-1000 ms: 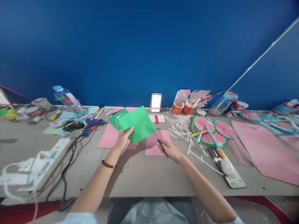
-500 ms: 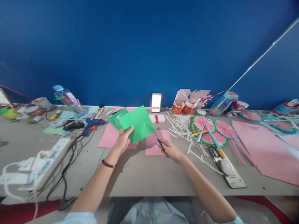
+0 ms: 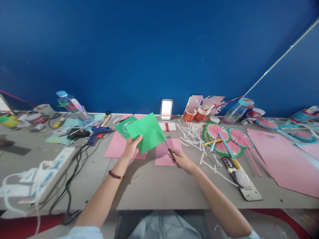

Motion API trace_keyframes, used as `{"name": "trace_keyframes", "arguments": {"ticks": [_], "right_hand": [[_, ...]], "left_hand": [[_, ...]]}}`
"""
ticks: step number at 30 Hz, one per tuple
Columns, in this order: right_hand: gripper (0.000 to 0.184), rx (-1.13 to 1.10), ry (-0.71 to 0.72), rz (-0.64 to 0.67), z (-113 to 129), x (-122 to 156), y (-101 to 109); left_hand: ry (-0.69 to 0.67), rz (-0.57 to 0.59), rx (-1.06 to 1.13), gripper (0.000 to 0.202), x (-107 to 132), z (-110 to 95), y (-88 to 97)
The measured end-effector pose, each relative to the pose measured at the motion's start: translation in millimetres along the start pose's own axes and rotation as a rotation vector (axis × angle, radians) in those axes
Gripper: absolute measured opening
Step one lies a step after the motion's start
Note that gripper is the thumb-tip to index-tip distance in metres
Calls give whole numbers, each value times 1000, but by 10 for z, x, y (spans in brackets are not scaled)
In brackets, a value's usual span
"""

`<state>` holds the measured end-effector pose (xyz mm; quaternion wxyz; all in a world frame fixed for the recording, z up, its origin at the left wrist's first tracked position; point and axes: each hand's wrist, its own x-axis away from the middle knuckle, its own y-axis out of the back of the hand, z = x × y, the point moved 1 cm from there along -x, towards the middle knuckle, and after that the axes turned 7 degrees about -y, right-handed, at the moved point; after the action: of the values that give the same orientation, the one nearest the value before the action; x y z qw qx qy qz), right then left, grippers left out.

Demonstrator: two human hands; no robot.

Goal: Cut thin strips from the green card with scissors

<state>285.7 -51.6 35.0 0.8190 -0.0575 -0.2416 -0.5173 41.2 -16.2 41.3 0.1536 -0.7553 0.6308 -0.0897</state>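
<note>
My left hand pinches the lower left edge of a green sheet of paper, thumb on top, and holds it above the table. My right hand is closed around the black handles of a pair of scissors. The scissors' blades reach up to the right edge of the green sheet, partly hidden there. Below the scissors lies a square of pink paper. Behind the held sheet, a roll of tape rests on another green sheet, over more pink paper.
To the left are a blue glue gun, a power strip with cables, and a plastic bottle. On the right lie white paper strips, watermelon-patterned paper fans, red paper cups and a phone.
Both hands, the green sheet and the scissors stay almost where they were. A dark blurred shape with a shadow has come in at the far left edge.
</note>
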Motion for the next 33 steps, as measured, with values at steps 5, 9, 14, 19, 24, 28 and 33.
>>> {"name": "trace_keyframes", "arguments": {"ticks": [5, 9, 14, 19, 24, 28, 33], "right_hand": [[35, 2, -3, 0, -3, -2, 2], [35, 2, 9, 3, -3, -1, 2], [36, 6, 10, -7, 23, 21, -1], [36, 17, 18, -35, 56, 47, -14], [33, 51, 36, -68, 55, 48, -24], [34, 45, 38, -74, 47, 45, -21], [38, 6, 16, -53, 53, 44, -19]], "left_hand": [[4, -4, -4, 54, -12, 22, 15], [0, 6, 8, 51, -8, 24, 16], [21, 0, -8, 50, 9, -1, 5], [12, -5, 0, 51, 12, -19, -11], [11, -14, 13, 48, 7, -9, -10], [15, -18, 2, 48, 13, -20, -17], [10, -24, -5, 50, 18, -33, -27]]}}
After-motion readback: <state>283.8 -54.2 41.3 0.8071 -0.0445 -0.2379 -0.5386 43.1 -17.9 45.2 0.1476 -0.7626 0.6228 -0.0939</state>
